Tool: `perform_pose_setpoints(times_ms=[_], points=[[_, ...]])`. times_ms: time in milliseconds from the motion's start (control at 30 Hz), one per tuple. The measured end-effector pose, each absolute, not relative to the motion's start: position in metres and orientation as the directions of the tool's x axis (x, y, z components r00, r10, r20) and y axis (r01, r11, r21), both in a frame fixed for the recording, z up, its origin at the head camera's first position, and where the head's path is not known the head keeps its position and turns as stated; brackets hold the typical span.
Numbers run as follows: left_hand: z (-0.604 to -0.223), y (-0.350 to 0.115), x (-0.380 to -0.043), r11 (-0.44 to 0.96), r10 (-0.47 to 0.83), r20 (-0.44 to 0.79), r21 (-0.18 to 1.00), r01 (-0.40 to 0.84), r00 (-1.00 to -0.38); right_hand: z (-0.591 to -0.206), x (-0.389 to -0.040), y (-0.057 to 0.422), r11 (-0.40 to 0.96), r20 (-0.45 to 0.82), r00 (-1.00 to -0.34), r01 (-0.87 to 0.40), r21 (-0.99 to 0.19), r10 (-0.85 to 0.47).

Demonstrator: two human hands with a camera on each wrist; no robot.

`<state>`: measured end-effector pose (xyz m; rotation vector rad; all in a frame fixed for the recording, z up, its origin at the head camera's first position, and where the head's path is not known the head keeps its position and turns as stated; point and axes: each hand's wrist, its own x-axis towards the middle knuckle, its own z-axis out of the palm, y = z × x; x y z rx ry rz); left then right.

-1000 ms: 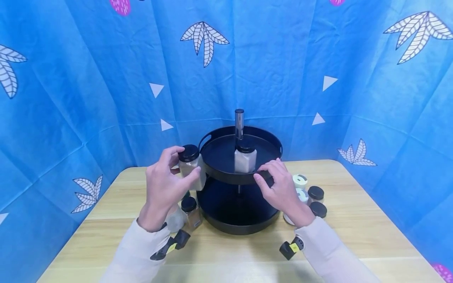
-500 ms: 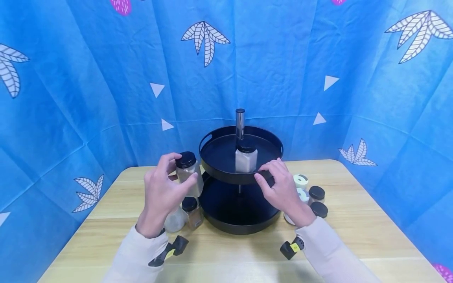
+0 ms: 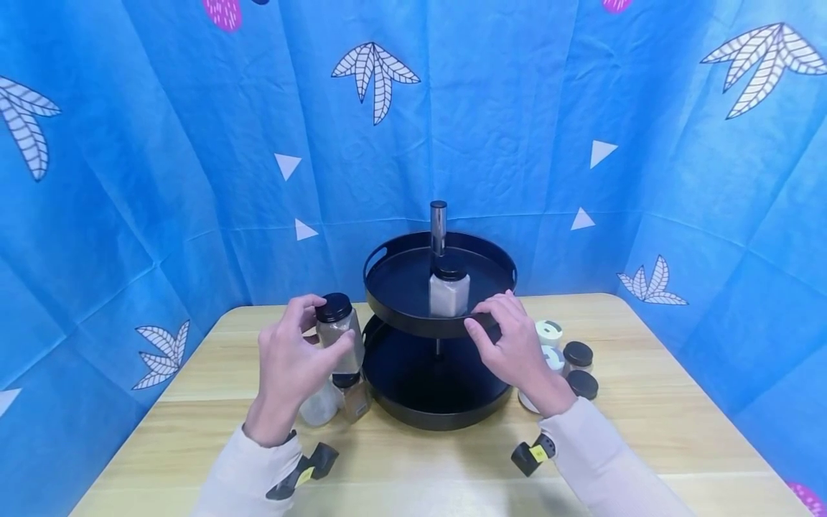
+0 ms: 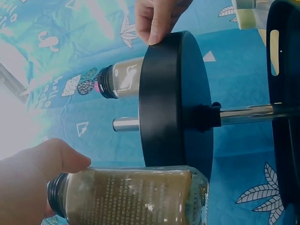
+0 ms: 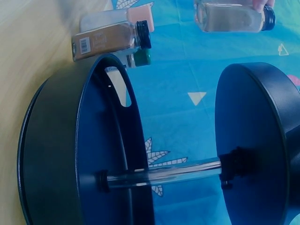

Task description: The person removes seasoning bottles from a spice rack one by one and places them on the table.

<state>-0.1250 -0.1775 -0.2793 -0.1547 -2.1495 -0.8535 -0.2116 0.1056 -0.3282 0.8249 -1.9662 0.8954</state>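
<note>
My left hand [image 3: 292, 359] grips a clear spice jar [image 4: 136, 194] with a black lid, fingers and thumb around its upper part. It is held upright in the air, left of a black two-tier rotating tray [image 3: 413, 327]. At the front right my right hand [image 3: 510, 345] pinches the upper tier's rim; in the left wrist view its fingertips [image 4: 153, 37] lie on that rim. A second black-lidded jar [image 3: 449, 296] with pale contents stands on the upper tier near the metal post [image 3: 438, 230]. The lower tier [image 5: 51, 154] shows no jars.
Below the held jar, a brown-filled jar [image 5: 105, 42] and a whitish, pink-capped one [image 5: 105, 19] stand on the wooden table [image 3: 413, 474], close to the tray. Several containers, among them a black-lidded jar [image 3: 578, 354], stand right of the tray. A blue curtain [image 3: 504, 129] surrounds the table.
My left hand has moved down and slightly left with the jar, away from the upper tier's rim. My right hand has stayed at the rim.
</note>
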Motion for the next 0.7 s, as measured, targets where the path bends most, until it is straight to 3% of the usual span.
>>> perform_pose_setpoints(times_ms=[700], points=[[-0.303, -0.197, -0.120, 0.799, -0.212, 0.703, 0.525, 0.294, -0.679, -0.328, -0.211, 0.106, 0.537, 0.849, -0.477, -0.788, -0.300, -0.226]])
